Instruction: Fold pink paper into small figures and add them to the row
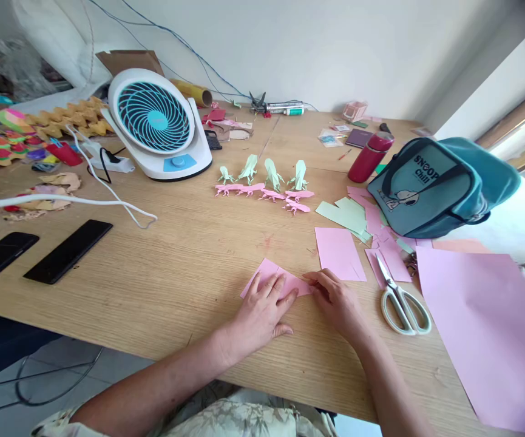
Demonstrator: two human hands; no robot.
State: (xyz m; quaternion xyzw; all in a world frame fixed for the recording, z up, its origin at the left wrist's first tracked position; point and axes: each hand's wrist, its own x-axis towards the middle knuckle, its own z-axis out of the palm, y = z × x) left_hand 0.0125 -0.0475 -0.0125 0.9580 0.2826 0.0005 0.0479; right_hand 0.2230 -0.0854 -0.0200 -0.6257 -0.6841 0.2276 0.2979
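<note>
A small folded pink paper (269,271) lies on the wooden table (175,261) in front of me. My left hand (262,312) rests flat on it, fingers stretched out and pressing the paper down. My right hand (337,300) sits at the paper's right end, its fingers curled and pressed on the fold. A flat pink square (338,253) lies just beyond my right hand. White-handled scissors (401,300) lie to the right of it.
Green origami figures (271,173) and pink folded pieces (266,194) stand mid-table. A white and teal fan (157,124), a red bottle (370,156), a teal bag (439,182), a large pink sheet (485,328), two black phones (39,252) and a white cable (84,200) surround them.
</note>
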